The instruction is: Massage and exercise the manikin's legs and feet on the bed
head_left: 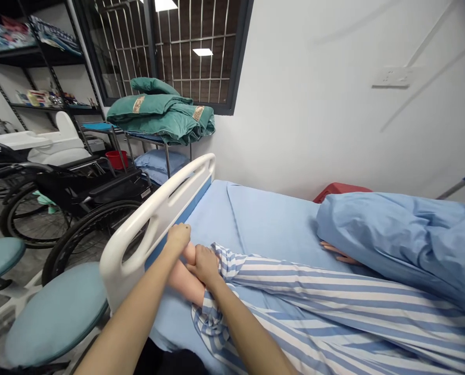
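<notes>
Two legs in blue-and-white striped trousers (pixel 294 276) lie on the bed, their lower ends bare. My left hand (pixel 178 237) is closed over the foot end of the far leg, hiding most of that foot. Just to its right, my right hand (pixel 206 264) wraps round the same leg (pixel 189 253) near the ankle, beside the bunched trouser cuff. The near leg (pixel 187 284) rests below my hands, with its foot hidden behind my left forearm. Further right, fingers of another hand (pixel 339 253) show from under a blue quilt (pixel 396 229).
A white bed end board (pixel 158 208) stands close to my left hand. Left of it are a wheelchair (pixel 87 192) and a round stool (pixel 58 315). Green folded bedding (pixel 162 112) is stacked under the barred window. A light blue sheet (pixel 263 213) covers the mattress.
</notes>
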`<state>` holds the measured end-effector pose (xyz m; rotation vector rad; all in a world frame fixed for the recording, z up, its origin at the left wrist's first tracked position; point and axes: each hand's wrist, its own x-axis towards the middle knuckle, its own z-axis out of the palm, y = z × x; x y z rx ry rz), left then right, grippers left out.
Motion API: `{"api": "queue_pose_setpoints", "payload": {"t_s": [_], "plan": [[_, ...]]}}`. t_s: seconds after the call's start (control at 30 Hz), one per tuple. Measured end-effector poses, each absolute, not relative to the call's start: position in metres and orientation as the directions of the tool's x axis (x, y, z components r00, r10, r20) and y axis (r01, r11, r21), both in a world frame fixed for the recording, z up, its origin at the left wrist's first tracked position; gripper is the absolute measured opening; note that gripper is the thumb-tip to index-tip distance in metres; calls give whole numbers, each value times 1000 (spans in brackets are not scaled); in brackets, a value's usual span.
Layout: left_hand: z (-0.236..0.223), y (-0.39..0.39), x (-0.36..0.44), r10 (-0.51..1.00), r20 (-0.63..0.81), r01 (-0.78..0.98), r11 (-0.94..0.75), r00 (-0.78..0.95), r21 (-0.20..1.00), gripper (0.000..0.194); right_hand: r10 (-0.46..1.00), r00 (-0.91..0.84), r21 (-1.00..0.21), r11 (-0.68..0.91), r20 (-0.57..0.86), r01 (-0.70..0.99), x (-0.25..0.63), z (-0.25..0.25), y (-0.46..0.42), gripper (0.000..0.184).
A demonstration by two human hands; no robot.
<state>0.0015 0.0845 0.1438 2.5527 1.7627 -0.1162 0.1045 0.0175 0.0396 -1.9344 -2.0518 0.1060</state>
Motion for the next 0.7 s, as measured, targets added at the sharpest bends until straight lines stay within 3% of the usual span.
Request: {"api": "queue_pose_setpoints", "payload": {"t_s": [0.23, 0.53, 0.7], "plan": [[134, 51, 7, 926, 34, 916, -366, 376, -164, 33, 980, -69, -251, 115, 184, 961, 104, 41, 16, 41], [135, 81, 27, 947, -117, 912, -319, 298, -256, 17, 965, -57, -273, 128, 255, 953, 106, 35, 15, 46], [134, 95, 33, 948, -146, 923, -309, 281, -228, 18, 961, -60, -266, 134, 270, 955, 107, 35, 18, 47]]}}
